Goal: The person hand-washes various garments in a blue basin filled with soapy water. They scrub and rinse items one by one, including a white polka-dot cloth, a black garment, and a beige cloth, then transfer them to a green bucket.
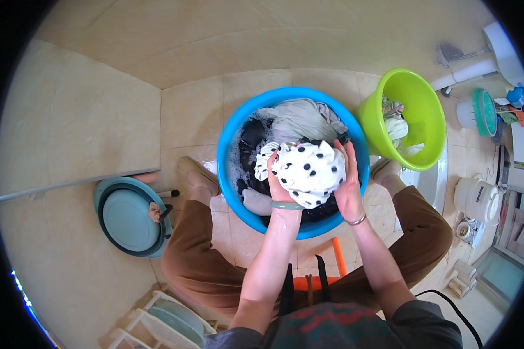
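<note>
Between my two hands is a bunched white cloth with black polka dots (311, 170). My left hand (278, 181) cups it from the left and my right hand (348, 187) presses against its right side. The bundle sits over a blue tub (297, 93) that stands on the floor between my feet. Inside the tub, a light grey cloth (303, 120) lies at the far side. Dark cloth (252, 135) rests in sudsy water at the left. A pale piece of cloth (257, 202) shows near my left wrist. Whatever lies under the bundle is hidden.
A lime-green bucket (422, 104) holding some cloth stands right of the tub. To the left, a grey-blue basin (131, 218) leans by the wall. A white lidded bucket (474, 200) is farther right. An orange seat (308, 283) shows beneath me.
</note>
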Demonstrator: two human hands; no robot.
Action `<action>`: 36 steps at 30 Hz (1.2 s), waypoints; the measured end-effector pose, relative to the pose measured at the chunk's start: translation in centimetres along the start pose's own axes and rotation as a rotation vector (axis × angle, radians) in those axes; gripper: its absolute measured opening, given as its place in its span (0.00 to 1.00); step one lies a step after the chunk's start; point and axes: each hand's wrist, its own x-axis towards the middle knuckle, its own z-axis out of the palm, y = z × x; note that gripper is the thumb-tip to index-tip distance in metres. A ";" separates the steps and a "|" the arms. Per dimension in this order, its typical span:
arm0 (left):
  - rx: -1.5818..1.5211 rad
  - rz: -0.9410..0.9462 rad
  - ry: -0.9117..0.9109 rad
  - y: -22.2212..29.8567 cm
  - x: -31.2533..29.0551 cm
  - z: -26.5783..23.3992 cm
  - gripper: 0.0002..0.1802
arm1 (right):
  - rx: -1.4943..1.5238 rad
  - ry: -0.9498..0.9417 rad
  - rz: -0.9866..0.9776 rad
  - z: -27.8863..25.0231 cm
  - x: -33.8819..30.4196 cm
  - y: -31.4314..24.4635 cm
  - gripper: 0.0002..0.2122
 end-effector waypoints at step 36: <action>2.280 0.993 -1.342 -2.4 -4.8 7.0 0.13 | 0.228 -0.661 0.836 1.9 6.1 -0.5 0.15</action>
